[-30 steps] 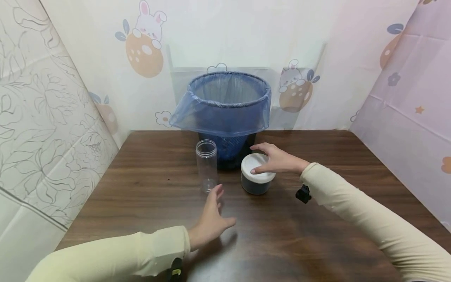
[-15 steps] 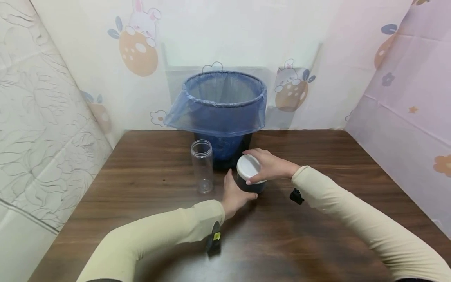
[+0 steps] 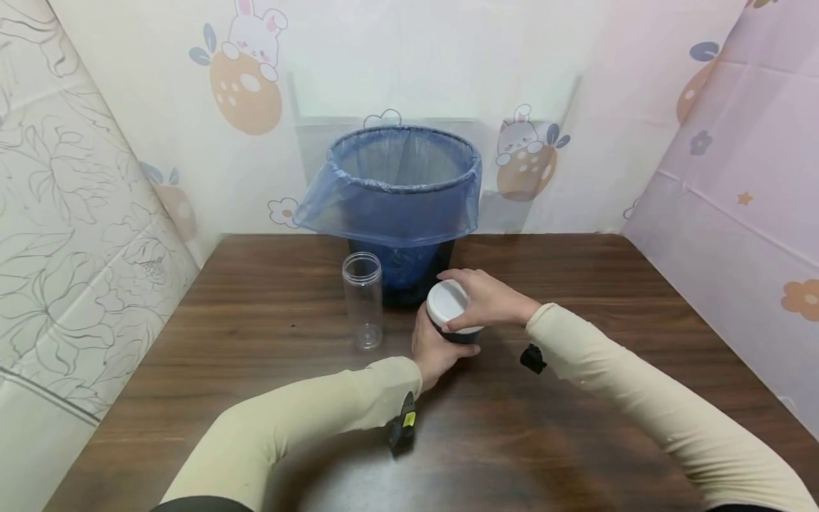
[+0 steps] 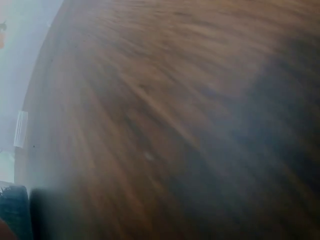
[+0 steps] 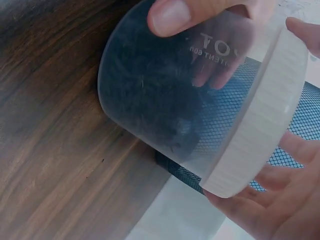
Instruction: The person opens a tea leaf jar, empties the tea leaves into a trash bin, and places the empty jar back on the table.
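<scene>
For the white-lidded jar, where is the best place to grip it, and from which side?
Probably by the ribbed edge of its lid, with the right hand coming from above and the right: that edge is round and should resist slipping. The left hand seems best round the smooth jar from the near left, since the bin stands behind.

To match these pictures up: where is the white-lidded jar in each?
Head: the white-lidded jar is just right of and below centre.
Left wrist: can't tell; the dark shape at lower left may be it.
Right wrist: large, upper middle, its lid toward the right.
Landmark in all three: the brown wooden table.
</scene>
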### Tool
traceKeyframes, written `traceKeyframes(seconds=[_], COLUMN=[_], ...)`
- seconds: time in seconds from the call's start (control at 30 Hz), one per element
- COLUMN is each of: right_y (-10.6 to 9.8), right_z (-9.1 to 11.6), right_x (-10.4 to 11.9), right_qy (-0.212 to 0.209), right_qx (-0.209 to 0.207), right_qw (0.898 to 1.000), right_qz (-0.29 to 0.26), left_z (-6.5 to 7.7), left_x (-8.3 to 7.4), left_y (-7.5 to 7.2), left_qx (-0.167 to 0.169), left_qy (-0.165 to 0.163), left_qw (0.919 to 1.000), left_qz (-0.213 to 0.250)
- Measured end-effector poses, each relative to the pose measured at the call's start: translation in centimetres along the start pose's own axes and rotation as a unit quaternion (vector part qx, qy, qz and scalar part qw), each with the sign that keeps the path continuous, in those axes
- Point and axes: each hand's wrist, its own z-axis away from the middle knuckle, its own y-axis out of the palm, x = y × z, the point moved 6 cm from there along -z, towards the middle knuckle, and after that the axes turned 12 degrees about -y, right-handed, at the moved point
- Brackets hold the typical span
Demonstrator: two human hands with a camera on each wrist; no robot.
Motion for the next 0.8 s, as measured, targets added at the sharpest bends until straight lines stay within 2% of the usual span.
traceKeyframes(seconds=[0.13, 0.23, 0.4, 0.57, 0.8], right_y=[-0.2, -0.6, -1.2, -1.4, -1.5], right_z=[0.2, 0.3, 0.6, 1.1, 1.5], right_x=[0.0, 0.0, 0.1, 0.2, 0.7], right_qy=[0.006, 0.017, 0.025, 0.011, -0.02], right_qx=[0.001, 0.0, 0.007, 0.019, 0.025], right_qw=[1.0, 0.999, 0.998, 0.996, 0.991], right_qz=[-0.024, -0.042, -0.063, -0.09, -0.129], left_z=[0.1, 0.0, -0.3, -0.1, 0.0], left_x=[-0.1, -0.2, -0.3, -1.1, -2.0], left_y=[-0.3, -0.5, -0.9, -1.6, -2.6], left_qx=[0.013, 0.015, 0.017, 0.03, 0.064], left_qy=[0.033, 0.05, 0.047, 0.059, 0.087], left_qw=[0.9993, 0.9986, 0.998, 0.9955, 0.9851], left_qz=[0.014, 0.006, -0.039, -0.067, -0.134])
